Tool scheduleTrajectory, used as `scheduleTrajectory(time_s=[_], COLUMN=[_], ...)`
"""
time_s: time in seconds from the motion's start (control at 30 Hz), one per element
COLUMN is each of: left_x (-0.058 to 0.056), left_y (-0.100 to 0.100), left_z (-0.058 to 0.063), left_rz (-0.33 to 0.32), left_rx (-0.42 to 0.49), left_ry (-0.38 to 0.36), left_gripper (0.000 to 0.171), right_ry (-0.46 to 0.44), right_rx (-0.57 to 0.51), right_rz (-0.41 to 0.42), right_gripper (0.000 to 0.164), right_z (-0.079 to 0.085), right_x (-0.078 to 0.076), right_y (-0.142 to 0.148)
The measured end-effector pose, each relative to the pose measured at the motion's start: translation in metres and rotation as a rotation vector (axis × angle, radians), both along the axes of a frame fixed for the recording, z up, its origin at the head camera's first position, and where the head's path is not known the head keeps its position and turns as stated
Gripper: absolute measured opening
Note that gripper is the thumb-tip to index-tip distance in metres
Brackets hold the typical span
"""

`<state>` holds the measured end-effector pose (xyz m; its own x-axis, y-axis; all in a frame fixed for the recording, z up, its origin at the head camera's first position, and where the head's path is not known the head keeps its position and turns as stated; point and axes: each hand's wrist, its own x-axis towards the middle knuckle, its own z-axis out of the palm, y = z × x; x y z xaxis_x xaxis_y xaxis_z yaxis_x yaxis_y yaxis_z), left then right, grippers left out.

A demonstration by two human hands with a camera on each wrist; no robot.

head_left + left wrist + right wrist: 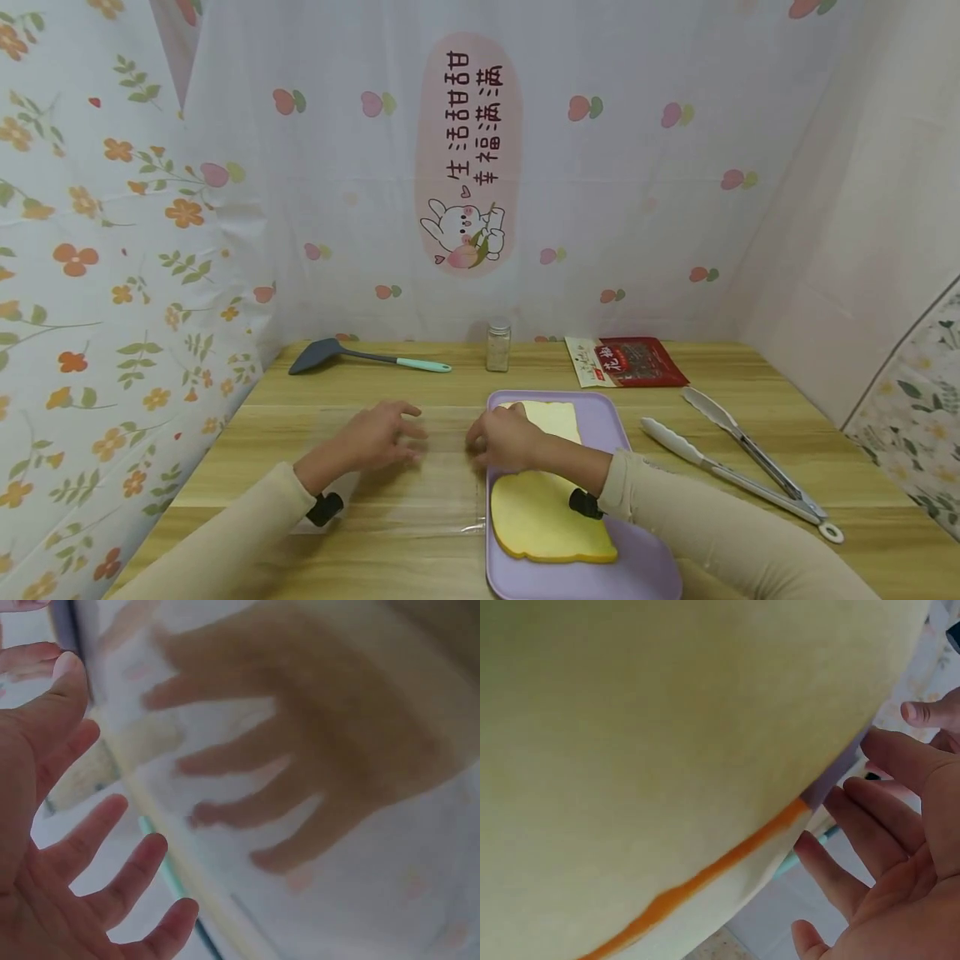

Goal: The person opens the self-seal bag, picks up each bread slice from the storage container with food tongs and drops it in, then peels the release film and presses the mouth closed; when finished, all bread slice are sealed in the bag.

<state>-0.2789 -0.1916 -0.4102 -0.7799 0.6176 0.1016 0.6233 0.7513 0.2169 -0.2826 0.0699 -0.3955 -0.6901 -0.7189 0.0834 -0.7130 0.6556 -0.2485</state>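
A clear, glossy sheet (450,500) lies on the table left of the tray. Over it hovers my left hand (378,437), fingers spread and nothing between them; its reflection shows in the left wrist view. My right hand (506,437) is above the left rim of the lilac tray (600,417), its fingers loosely bent and holding nothing in the right wrist view (892,855). On the tray lie two pale yellow bread slices: the nearer slice (540,521) has an orange-brown crust, and the farther slice (558,417) is partly hidden behind my right hand.
A grey spatula (322,356) with a mint handle lies at the back left. Beside it stands a small glass jar (498,348). At the back right is a red spice packet (637,361). Metal tongs (750,450) lie right of the tray, near my right sleeve.
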Motion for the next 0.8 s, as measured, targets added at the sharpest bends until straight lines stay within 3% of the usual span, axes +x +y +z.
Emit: scheduleTrajectory(time_s=[0.27,0.8], left_x=[0.009,0.014], left_y=[-0.002,0.002], left_z=[-0.006,-0.011], left_rz=[0.072,0.123], left_rx=[-0.025,0.06], left_ry=[-0.04,0.0], left_gripper=[0.029,0.012], right_ry=[0.026,0.031], right_rx=[0.093,0.081], right_rz=[-0.009,0.015], right_gripper=[0.029,0.024], right_z=[-0.003,-0.004], right_x=[0.003,0.003], right_y=[-0.006,-0.005])
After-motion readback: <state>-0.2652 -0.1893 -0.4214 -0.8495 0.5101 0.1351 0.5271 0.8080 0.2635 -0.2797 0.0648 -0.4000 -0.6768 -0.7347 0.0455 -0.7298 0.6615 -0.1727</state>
